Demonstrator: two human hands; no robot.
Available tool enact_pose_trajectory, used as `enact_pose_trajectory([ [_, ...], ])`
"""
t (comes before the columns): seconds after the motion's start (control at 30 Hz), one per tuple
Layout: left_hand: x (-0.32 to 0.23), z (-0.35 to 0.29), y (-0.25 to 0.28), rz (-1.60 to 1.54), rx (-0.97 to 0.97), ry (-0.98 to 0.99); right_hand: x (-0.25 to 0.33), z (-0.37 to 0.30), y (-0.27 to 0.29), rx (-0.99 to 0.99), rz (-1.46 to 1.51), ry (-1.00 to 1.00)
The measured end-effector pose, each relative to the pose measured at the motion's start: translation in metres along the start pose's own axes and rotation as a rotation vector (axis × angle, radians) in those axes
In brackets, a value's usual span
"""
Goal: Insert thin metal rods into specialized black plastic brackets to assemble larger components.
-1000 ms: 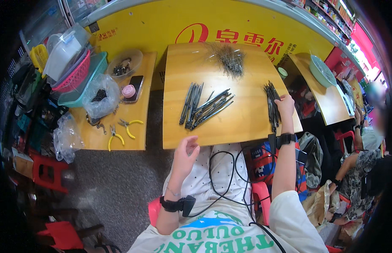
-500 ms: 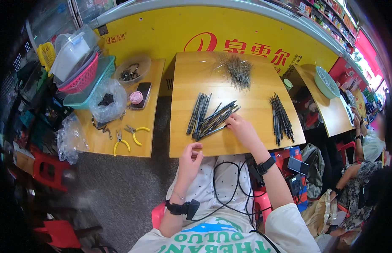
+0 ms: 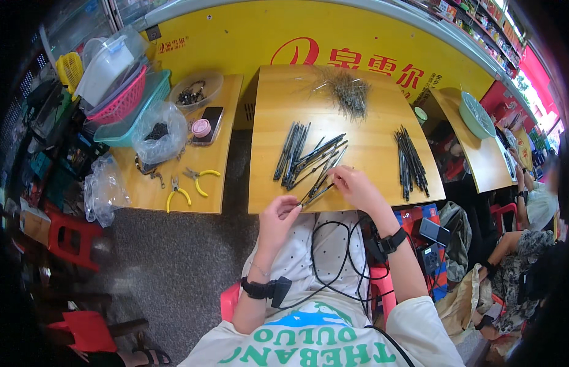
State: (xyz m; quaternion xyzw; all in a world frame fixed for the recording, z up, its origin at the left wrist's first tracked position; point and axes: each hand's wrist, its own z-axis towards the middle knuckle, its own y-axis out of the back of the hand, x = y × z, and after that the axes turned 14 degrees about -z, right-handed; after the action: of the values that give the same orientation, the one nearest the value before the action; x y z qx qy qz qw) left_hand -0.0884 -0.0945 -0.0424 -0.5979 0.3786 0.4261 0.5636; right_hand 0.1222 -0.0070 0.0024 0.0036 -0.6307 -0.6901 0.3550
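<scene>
My left hand (image 3: 280,218) is at the table's near edge, its thumb and fingers pinched on the near end of a thin dark stick (image 3: 319,194). The far end is pinched by my right hand (image 3: 355,187), so the stick slants between both hands. Just beyond them lies a loose pile of similar dark sticks (image 3: 321,153), with a neater bundle (image 3: 290,148) against its left. Another bundle of dark sticks (image 3: 411,164) lies at the table's right. Farther back is a tangled heap of fine, wire-like pieces (image 3: 350,96). The exact kind of the sticks cannot be made out.
The wooden table (image 3: 370,147) stands before a yellow panel. A left side table holds yellow-handled pliers (image 3: 178,195), a phone (image 3: 213,120), a pink jar (image 3: 201,128), a plastic bag (image 3: 162,133) and baskets (image 3: 120,95). A green basin (image 3: 477,116) and people are at right. Black cables cross my lap.
My right hand has drawn a stick nearer from the pile. My left hand has moved up and right to the table's edge and taken its near end. The view has shifted slightly.
</scene>
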Motion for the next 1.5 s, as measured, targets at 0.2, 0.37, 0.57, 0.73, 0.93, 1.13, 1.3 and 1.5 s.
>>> enact_pose_trajectory([
  [0.2,-0.005,-0.003,-0.003,0.104,-0.009,-0.014,0.020,0.007,0.003,-0.070,-0.429,0.117],
  [0.37,-0.007,-0.004,-0.003,0.090,0.013,0.005,0.013,0.012,-0.001,-0.049,-0.554,0.276],
  [0.57,-0.011,-0.005,-0.002,0.068,-0.016,0.020,0.004,0.014,0.009,-0.329,-0.239,0.174],
  [0.73,-0.028,-0.006,0.016,0.145,-0.009,0.049,-0.004,0.025,0.053,-0.508,0.016,-0.042],
  [0.93,-0.042,0.001,0.042,-0.152,-0.134,-0.053,-0.040,0.032,0.051,-0.408,-0.310,-0.031],
  [1.13,-0.037,0.002,0.055,-0.697,-0.295,-0.057,-0.032,0.042,0.013,-0.074,-0.460,0.044],
  [1.3,-0.023,0.004,0.058,-0.809,-0.234,0.015,-0.056,0.098,0.026,-0.303,0.001,-0.140],
  [1.5,-0.009,0.008,0.063,-0.839,-0.119,0.126,-0.157,0.186,0.075,-0.420,0.301,-0.543],
])
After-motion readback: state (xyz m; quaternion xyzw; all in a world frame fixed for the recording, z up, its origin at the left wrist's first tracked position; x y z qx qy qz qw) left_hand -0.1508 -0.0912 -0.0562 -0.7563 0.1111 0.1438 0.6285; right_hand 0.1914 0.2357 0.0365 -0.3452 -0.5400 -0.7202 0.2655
